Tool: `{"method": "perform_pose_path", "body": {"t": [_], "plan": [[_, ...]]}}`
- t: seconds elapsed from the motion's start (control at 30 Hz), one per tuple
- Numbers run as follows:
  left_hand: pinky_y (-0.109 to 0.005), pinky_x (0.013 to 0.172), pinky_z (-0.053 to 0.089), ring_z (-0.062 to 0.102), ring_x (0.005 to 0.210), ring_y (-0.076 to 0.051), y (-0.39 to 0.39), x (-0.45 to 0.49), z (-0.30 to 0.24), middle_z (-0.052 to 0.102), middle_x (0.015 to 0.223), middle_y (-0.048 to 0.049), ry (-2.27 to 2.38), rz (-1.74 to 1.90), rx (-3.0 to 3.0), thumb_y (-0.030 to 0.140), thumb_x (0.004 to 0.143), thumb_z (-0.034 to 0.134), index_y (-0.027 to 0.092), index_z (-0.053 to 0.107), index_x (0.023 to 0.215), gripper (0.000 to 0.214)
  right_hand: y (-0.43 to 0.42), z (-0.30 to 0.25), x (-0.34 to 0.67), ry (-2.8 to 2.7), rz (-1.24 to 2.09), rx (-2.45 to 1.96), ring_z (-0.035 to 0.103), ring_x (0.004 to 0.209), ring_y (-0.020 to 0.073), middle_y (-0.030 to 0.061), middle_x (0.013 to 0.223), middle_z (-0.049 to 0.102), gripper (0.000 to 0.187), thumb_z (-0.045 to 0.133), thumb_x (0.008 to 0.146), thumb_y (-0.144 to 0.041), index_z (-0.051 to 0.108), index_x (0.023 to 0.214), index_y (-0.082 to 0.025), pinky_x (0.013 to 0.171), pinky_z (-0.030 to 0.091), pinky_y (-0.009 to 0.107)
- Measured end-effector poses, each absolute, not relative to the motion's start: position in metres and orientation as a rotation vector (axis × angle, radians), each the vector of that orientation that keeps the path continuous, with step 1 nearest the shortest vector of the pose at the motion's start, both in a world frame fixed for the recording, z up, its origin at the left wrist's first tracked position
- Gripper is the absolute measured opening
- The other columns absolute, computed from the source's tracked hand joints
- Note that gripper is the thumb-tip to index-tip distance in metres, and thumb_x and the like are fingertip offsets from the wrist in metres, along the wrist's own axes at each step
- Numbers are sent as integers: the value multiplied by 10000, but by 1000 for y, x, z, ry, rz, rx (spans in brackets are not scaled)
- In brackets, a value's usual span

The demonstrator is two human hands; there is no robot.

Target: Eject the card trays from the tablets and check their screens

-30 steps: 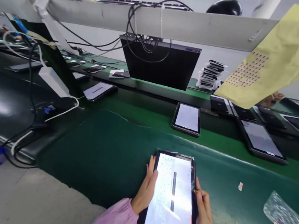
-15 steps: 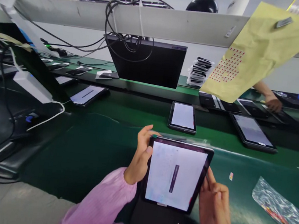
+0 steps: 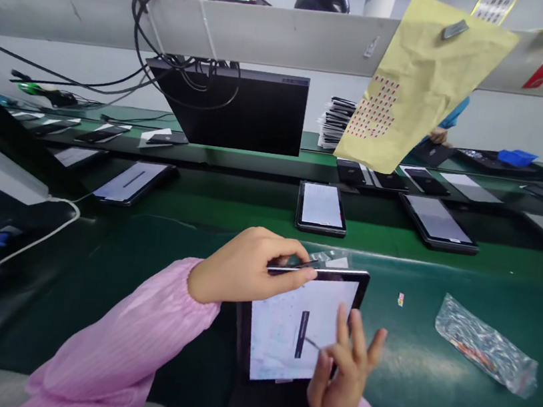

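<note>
A black tablet [image 3: 284, 330] with a lit white screen and a dark vertical bar on it stands tilted up above the green belt [image 3: 194, 253]. My left hand [image 3: 247, 264] is closed on the tablet's top edge, thumb and fingers pinching the rim. Over the screen's lower right corner my right hand [image 3: 344, 369] hovers with its fingers spread apart. A thin dark sliver shows on the screen by those fingertips; I cannot tell whether it is held. A crumpled clear wrapper [image 3: 332, 259] lies just behind the tablet.
Other lit tablets [image 3: 322, 207] [image 3: 438, 220] [image 3: 133, 181] lie on the belt behind. A clear bag [image 3: 484, 344] and a small sticker [image 3: 400, 299] lie to the right. A black monitor [image 3: 234, 107], cables and a yellow envelope [image 3: 420, 83] hang overhead. Another person's arm [image 3: 447, 124] is far back.
The tablet was lifted off the belt and turned from upright to sideways. My left hand shifted to its top edge. My right hand left the right edge and spread over the screen.
</note>
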State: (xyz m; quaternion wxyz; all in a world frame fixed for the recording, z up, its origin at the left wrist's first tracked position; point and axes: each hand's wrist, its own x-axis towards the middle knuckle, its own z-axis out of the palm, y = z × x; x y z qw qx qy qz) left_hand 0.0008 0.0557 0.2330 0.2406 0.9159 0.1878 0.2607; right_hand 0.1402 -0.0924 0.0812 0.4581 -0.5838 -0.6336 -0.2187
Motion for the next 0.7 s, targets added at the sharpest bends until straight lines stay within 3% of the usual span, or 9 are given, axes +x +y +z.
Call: {"method": "perform_pose_path", "body": {"t": [0.1, 0.23, 0.33, 0.47, 0.6, 0.7], "plan": [[-184, 494, 386, 504, 494, -72, 56, 11, 231, 593, 572, 28, 456, 784, 2486, 319, 850, 658, 162, 723, 803, 176, -100, 80, 125, -1797, -626, -1282, 309, 1413, 135, 27, 1081, 730, 283, 374, 894, -162, 383, 622, -239, 1201, 38, 487], [-196, 577, 476, 622, 623, -104, 49, 11, 229, 694, 711, -27, 297, 920, 2347, 206, 850, 655, 151, 710, 746, 130, -112, 73, 138, -1566, -847, -1138, 482, 1298, 146, -5, 709, 738, 344, 363, 904, -222, 329, 563, -253, 1203, 89, 487], [-199, 518, 450, 602, 613, -104, 41, 6, 227, 683, 738, -46, 276, 1055, 2276, 144, 842, 626, 139, 659, 727, 120, -114, 61, 161, -1412, -951, -1137, 651, 1021, 227, -41, 646, 712, 286, 467, 866, -357, 414, 594, -288, 1183, 82, 561], [-220, 571, 495, 622, 665, -121, 35, 1, 220, 666, 762, -46, 235, 1226, 2209, 122, 825, 601, 146, 638, 781, 62, -114, 33, 173, -1333, -1077, -1108, 634, 651, 237, -94, 462, 606, 264, 583, 763, -543, 481, 646, -329, 1161, 36, 595], [-238, 594, 524, 633, 662, -131, 34, -2, 216, 665, 739, -39, 164, 1292, 2184, 124, 814, 592, 158, 636, 790, 61, -118, 0, 173, -1076, -932, -1399, 630, 640, 276, -63, 401, 558, 456, 547, 642, -772, 456, 588, -329, 1142, 48, 607], [-232, 578, 530, 637, 651, -133, 33, -3, 217, 670, 729, -40, 100, 1291, 2197, 115, 799, 598, 159, 634, 789, 57, -124, -9, 183, -923, -554, -1548, 644, 741, 313, -40, 401, 545, 532, 491, 587, -842, 422, 534, -317, 1128, -30, 631]]}}
